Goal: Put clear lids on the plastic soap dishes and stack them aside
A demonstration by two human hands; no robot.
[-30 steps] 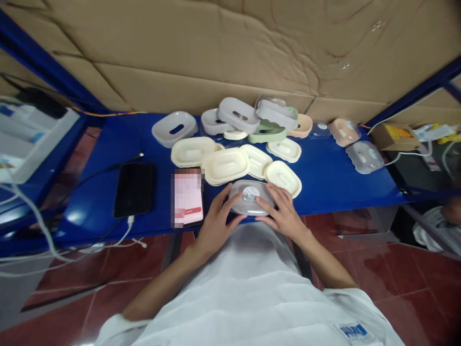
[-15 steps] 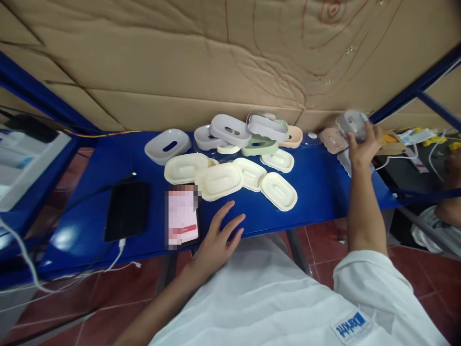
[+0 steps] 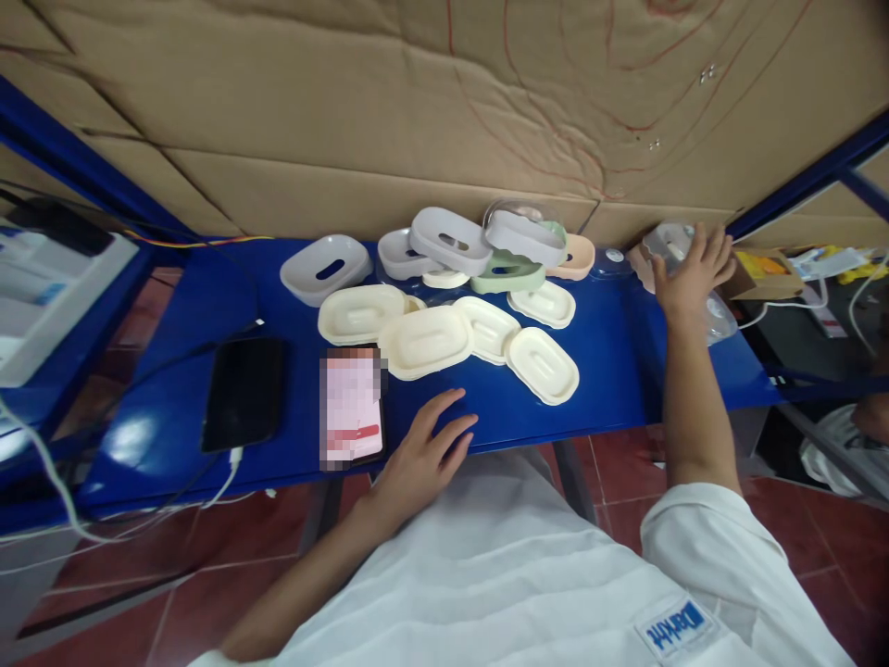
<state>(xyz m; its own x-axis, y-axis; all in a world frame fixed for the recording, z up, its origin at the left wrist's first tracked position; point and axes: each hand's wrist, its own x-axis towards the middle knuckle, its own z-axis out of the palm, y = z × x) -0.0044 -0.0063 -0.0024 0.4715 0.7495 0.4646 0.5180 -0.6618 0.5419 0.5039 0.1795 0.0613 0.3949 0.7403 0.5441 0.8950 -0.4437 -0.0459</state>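
1. Blue table [image 3: 611,371], cardboard wall [image 3: 278,111] behind.
2. Looks done: clear-lidded box [image 3: 669,241], by peach box [image 3: 640,263], table's right end. Remaining loose: cream trays [image 3: 427,341], grey tubs [image 3: 444,232].
3. Right hand [image 3: 689,283]: fingers spread over clear-lidded box; can't tell if gripping.
4. Left hand [image 3: 422,454]: empty, fingers loosely open, front edge.
5. Versus half-second ago: clear-lidded box lower, farther left.

So the outfit's pretty basic: plain white short-sleeved shirt [image 3: 479,565] filling the view at 6 o'clock, soft creases running across the front. The right sleeve [image 3: 708,528], around 4 o'clock, is loose with a plain hem. Between 4 and 5 there's a whitish rectangular patch [image 3: 673,632] with chunky blue lettering, kinda hard to read. Left hand [image 3: 420,454] and right hand [image 3: 694,278] are both bare.
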